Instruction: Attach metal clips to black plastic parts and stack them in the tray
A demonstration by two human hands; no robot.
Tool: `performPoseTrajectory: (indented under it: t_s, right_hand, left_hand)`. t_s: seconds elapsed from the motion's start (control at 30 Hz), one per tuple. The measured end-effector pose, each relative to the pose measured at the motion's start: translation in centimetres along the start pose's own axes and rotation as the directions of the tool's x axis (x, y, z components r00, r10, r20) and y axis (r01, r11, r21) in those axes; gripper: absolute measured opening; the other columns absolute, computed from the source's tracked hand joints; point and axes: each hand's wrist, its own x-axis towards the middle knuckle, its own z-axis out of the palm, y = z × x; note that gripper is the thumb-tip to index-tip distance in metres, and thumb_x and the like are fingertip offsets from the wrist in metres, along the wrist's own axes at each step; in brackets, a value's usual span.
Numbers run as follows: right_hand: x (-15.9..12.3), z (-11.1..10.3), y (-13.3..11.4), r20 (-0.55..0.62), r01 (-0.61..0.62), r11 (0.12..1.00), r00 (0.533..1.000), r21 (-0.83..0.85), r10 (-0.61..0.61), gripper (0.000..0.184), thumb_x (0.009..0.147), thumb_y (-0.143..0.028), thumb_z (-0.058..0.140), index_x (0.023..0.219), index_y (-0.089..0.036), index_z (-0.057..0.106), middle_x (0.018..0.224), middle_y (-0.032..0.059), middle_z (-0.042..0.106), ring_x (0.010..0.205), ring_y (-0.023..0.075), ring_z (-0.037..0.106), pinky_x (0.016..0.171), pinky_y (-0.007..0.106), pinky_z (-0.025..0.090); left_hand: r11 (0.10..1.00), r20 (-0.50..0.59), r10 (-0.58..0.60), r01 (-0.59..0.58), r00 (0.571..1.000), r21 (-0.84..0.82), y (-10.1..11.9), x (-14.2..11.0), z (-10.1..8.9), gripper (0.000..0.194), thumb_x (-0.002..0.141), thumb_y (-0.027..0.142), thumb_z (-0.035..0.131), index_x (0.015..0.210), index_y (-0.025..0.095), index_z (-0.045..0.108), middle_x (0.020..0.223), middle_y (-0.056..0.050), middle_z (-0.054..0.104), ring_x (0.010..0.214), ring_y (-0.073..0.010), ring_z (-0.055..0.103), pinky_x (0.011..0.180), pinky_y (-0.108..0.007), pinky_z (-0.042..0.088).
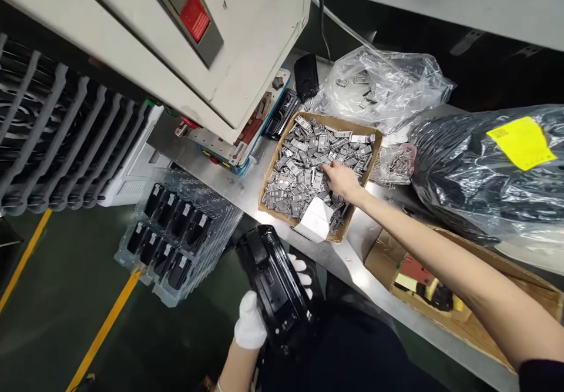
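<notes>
Gloved left hand (pixel 259 315) wrapped around a black plastic housing (pixel 275 289) — bare right hand (pixel 341 181) down in the cardboard box (pixel 271 163), fingertips pinching among small metal clips (pixel 304 157).

I see a dark green floor (pixel 66 298) with yellow lines (pixel 103 330), a steel bench (pixel 352 262), and a cream machine (pixel 247 33).

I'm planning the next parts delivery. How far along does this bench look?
Done: black housings sit in the clear trays. In hand: the gloved left hand grips a black housing, while the bare right hand reaches among metal clips. Left: the cardboard box remains well filled.
</notes>
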Motion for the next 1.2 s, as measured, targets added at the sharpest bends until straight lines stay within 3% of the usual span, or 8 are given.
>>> performPoseTrajectory:
  t_s: [0.13, 0.27, 0.43, 0.57, 0.67, 0.77, 1.03, 1.2]
  right_hand:
    - [-1.6, -1.3, 1.5, -0.091, 0.023, 0.975, 0.996, 0.221, -0.003, 0.031, 0.096, -0.023, 0.063, 0.124, -0.011, 0.065, 0.125, 0.0155, 0.059, 0.107, 0.0253, 0.062, 0.104, 0.046, 0.05]
    - [-7.9, -2.2, 4.2, -0.224, 0.055, 0.848, 0.971, 0.528, 0.077, 0.04, 0.093, -0.038, 0.057, 0.122, -0.013, 0.066, 0.115, 0.0147, 0.066, 0.101, 0.0259, 0.065, 0.101, 0.043, 0.054]
    - [-19.7, -2.4, 6.2, -0.289, 0.081, 0.606, 0.923, 0.791, 0.254, 0.06, 0.091, -0.069, 0.06, 0.121, -0.018, 0.065, 0.126, 0.0143, 0.07, 0.104, 0.027, 0.074, 0.098, 0.042, 0.06]
    - [-27.6, -3.5, 5.3, -0.39, 0.199, 0.479, 0.855, 0.855, 0.341, 0.039, 0.09, -0.057, 0.077, 0.109, -0.023, 0.074, 0.122, 0.0093, 0.074, 0.104, 0.0236, 0.076, 0.089, 0.028, 0.064]
    - [-31.5, -4.5, 4.0, -0.597, 0.393, 0.545, 0.757, 0.741, 0.265, 0.017, 0.096, -0.034, 0.076, 0.112, -0.032, 0.075, 0.116, 0.0006, 0.077, 0.106, 0.0164, 0.075, 0.092, 0.017, 0.06]
    - [-33.7, -5.1, 3.8, -0.712, 0.417, 0.709, 0.681, 0.568, 0.17, 0.027, 0.099, -0.022, 0.071, 0.121, -0.037, 0.073, 0.116, -0.0036, 0.076, 0.108, 0.0143, 0.074, 0.099, 0.018, 0.058]
    - [-36.8, -4.9, 6.6, -0.746, 0.33, 0.918, 0.664, 0.221, -0.059, 0.033, 0.105, -0.021, 0.062, 0.137, -0.029, 0.064, 0.128, -0.0022, 0.072, 0.111, 0.0164, 0.073, 0.111, 0.026, 0.055]
    - [-36.8, -4.8, 4.4, -0.681, 0.252, 0.963, 0.689, -0.095, -0.247, 0.042, 0.102, -0.001, 0.04, 0.138, -0.01, 0.061, 0.135, 0.0099, 0.068, 0.116, 0.0217, 0.071, 0.101, 0.032, 0.062]
  left_hand:
    - [0.931, 0.005, 0.005, -0.007, 1.0, 0.365, 3.9, 1.1, 1.2, 0.063, 0.072, 0.046, 0.079, 0.128, 0.022, 0.066, 0.137, -0.012, 0.065, 0.128, -0.0379, 0.061, 0.113, -0.054, 0.047]
    - [0.444, -0.045, 0.068, 0.01, 0.997, 0.896, 7.5, 3.4, 4.1, 0.059, 0.068, 0.023, 0.075, 0.124, 0.023, 0.059, 0.123, -0.007, 0.068, 0.112, -0.0307, 0.065, 0.102, -0.051, 0.052]
    - [-0.053, 0.205, 0.155, -0.199, 0.966, 0.979, 9.7, 6.5, 8.3, 0.051, 0.08, 0.033, 0.072, 0.129, 0.025, 0.058, 0.117, -0.007, 0.07, 0.11, -0.0298, 0.068, 0.094, -0.046, 0.055]
    - [-0.308, 0.441, 0.051, -0.406, 0.896, 0.86, 10.0, 8.5, 10.6, 0.056, 0.087, 0.038, 0.067, 0.139, 0.024, 0.054, 0.125, -0.007, 0.069, 0.118, -0.0275, 0.066, 0.102, -0.043, 0.055]
    - [-0.41, 0.536, -0.038, -0.502, 0.843, 0.761, 10.0, 9.3, 12.4, 0.067, 0.086, 0.037, 0.067, 0.148, 0.02, 0.048, 0.135, -0.009, 0.066, 0.125, -0.0274, 0.064, 0.111, -0.042, 0.052]
    - [-0.458, 0.561, -0.135, -0.553, 0.817, 0.696, 9.9, 9.5, 14.6, 0.064, 0.082, 0.035, 0.068, 0.142, 0.019, 0.052, 0.131, -0.01, 0.067, 0.121, -0.0283, 0.065, 0.107, -0.043, 0.054]
    - [-0.518, 0.561, -0.312, -0.632, 0.767, 0.576, 9.0, 10.2, 19.3, 0.033, 0.08, 0.028, 0.066, 0.111, 0.022, 0.056, 0.107, -0.004, 0.067, 0.099, -0.0243, 0.065, 0.086, -0.038, 0.056]
    - [-0.653, 0.537, -0.4, -0.642, 0.742, 0.401, 7.3, 11.1, 20.4, 0.037, 0.08, 0.026, 0.066, 0.113, 0.015, 0.056, 0.107, -0.01, 0.065, 0.096, -0.0285, 0.065, 0.086, -0.043, 0.056]
